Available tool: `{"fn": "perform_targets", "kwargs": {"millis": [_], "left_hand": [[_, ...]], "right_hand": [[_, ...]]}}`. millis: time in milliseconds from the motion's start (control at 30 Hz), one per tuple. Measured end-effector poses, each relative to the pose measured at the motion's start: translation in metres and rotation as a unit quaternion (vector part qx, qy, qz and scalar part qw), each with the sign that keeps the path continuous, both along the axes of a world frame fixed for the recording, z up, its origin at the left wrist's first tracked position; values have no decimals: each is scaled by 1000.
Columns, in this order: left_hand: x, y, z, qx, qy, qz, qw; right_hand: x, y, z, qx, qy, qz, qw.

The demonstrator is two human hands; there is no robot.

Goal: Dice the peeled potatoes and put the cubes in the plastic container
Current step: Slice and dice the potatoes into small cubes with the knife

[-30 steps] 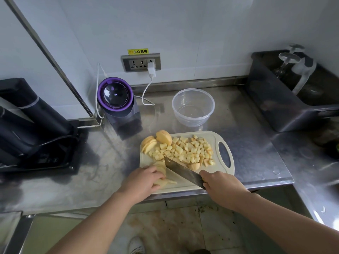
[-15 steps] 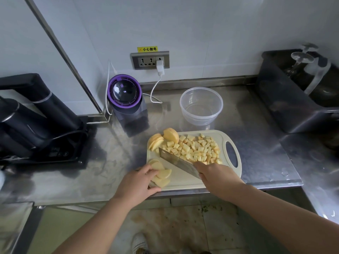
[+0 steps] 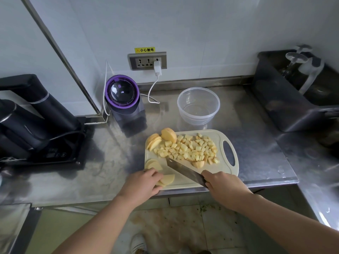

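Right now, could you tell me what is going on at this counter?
A person is dicing peeled potatoes on a white cutting board. The left hand holds potato slices at the board's near left corner, while the right hand grips a cleaver angled across the board. A pile of potato cubes sits on the board; the clear plastic container behind it holds none.

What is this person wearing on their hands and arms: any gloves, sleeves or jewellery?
Nothing shows. The left hand and right hand have no gloves, rings or watch. The left arm and right arm are uncovered up to the frame edge, with no sleeve in view.
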State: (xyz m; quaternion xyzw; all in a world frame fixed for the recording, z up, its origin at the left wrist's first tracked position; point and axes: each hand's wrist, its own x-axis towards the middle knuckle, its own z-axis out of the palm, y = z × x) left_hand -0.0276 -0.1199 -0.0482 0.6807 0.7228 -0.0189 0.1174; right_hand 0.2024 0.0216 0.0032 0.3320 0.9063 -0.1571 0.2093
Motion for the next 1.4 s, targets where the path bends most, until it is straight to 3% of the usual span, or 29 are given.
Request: {"fn": "perform_targets", "kwargs": {"millis": [300,833,1067,1133,1200,1233,1333,1400], "left_hand": [[20,24,15,12,58,57,997],[40,34,12,24,-36,156,987],[43,37,16,10,61,130,990],[47,39,17,15,29,159,987],[52,42,17,49,-85,247,964],[54,45,18,64,-165,307,935],[64,51,14,62,-404,464,786],[71,51,8,67,-446,492,745]], "right_hand": [[1,2,1,-11,-1,-20,1000],[2,-16,-5,-24,6,-16,1000],[8,-8,2,-25,-2,-44,999],[10,-6,4,-26,1,-57,998],[10,-4,6,-24,11,-66,998],[10,-3,8,-21,14,-69,997],[7,-4,8,-20,17,-72,997],[5,-6,6,-18,12,-70,997]]}}
